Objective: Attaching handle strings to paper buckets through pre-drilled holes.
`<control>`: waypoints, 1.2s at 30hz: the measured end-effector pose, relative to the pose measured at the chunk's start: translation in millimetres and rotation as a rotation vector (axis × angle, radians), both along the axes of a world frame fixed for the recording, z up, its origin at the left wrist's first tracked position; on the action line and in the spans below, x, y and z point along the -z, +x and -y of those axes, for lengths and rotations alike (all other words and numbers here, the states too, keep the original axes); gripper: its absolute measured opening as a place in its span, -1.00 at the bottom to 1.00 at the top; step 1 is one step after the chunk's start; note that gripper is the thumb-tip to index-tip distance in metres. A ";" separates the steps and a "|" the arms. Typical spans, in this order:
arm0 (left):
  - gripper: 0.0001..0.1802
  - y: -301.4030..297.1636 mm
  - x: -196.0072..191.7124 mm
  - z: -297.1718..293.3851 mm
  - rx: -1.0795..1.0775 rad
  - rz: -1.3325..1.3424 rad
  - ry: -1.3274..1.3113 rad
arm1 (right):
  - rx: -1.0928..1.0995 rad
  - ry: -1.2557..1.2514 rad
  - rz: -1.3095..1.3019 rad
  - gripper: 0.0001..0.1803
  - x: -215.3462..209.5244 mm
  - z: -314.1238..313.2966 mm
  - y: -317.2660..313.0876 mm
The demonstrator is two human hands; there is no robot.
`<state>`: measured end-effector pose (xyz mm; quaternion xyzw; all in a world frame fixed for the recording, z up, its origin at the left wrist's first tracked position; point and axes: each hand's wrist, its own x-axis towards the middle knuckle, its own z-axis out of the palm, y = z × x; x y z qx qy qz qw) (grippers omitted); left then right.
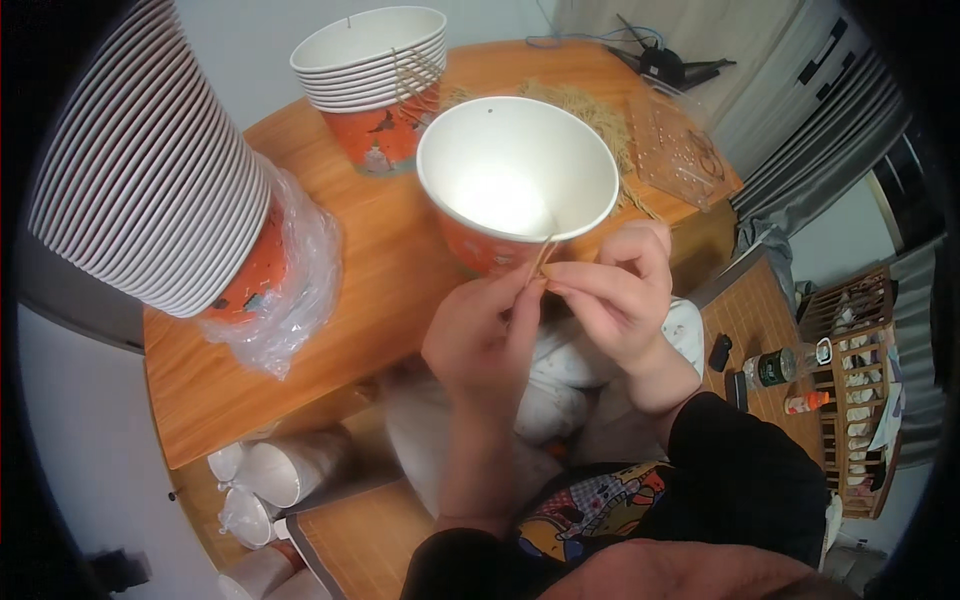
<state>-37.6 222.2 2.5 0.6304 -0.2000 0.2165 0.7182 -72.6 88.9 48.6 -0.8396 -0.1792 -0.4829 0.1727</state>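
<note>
A large white-lined paper bucket (pixel 505 170) with an orange outside stands at the table's front edge, its mouth tilted toward me. A small hole shows in its far wall. At the near rim, a thin tan cord (pixel 545 250) runs up from my fingertips; whether it passes through the wall is hidden. My left hand (pixel 480 325) is closed, pinching the cord between thumb and forefinger. My right hand (pixel 625 290) pinches it too, thumb and forefinger touching the left fingertips. Behind the bucket lies a heap of tan cords (pixel 590 115).
A tall stack of nested paper buckets (pixel 150 170), partly in clear plastic, leans at the left. A shorter bucket stack (pixel 375 90) with cord handles stands behind. Scissors (pixel 708 155) lie on a clear sheet at the right of the wooden table (pixel 375 290). More white buckets (pixel 285 475) sit below.
</note>
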 end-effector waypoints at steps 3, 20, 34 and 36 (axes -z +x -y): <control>-0.77 1.8 -7.1 -2.3 -0.106 0.136 0.064 | 0.015 -0.027 0.014 -0.73 -1.4 -1.7 5.1; -0.82 0.5 2.1 -7.0 0.125 -0.155 -0.154 | -0.200 0.098 0.085 -0.65 -0.1 -10.2 9.5; -0.79 2.9 -7.2 -8.2 -0.109 0.159 0.048 | -0.214 0.172 -0.028 -0.58 3.1 -9.9 11.2; -0.79 3.0 -7.1 -8.6 -0.122 0.184 0.061 | -0.164 0.074 -0.027 -0.56 2.3 -7.1 11.2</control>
